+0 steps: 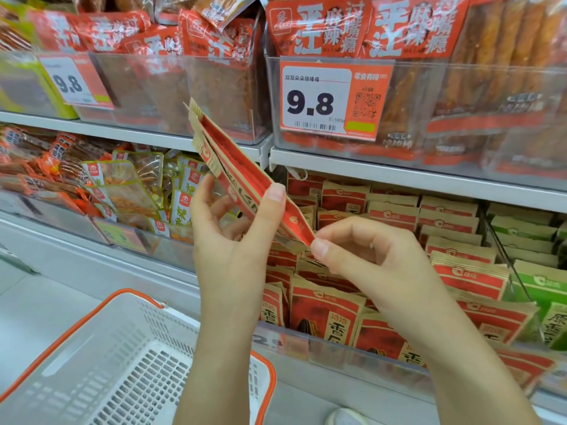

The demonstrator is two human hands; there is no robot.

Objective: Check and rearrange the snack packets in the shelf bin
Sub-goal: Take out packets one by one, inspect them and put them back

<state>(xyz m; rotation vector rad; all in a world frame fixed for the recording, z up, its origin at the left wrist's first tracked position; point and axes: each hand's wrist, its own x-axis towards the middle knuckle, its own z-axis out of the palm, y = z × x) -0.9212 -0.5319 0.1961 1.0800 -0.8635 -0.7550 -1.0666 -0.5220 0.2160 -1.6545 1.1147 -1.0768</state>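
The packets [245, 176] held up edge-on looked like matt kraft paper, tan at the crimped seams and printed red on the faces. The packets in the shelf bin [399, 228] below had the same dull, papery finish. The bin's front wall [337, 354] was clear, smooth plastic, as were the upper bins [184, 87], which gave a soft sheen. The big red bags [368, 26] above were glossy film that caught the light. The price tag [331, 99] seemed to be smooth printed card, though it could have been plastic. The basket [129, 357] was white perforated plastic with an orange rim.
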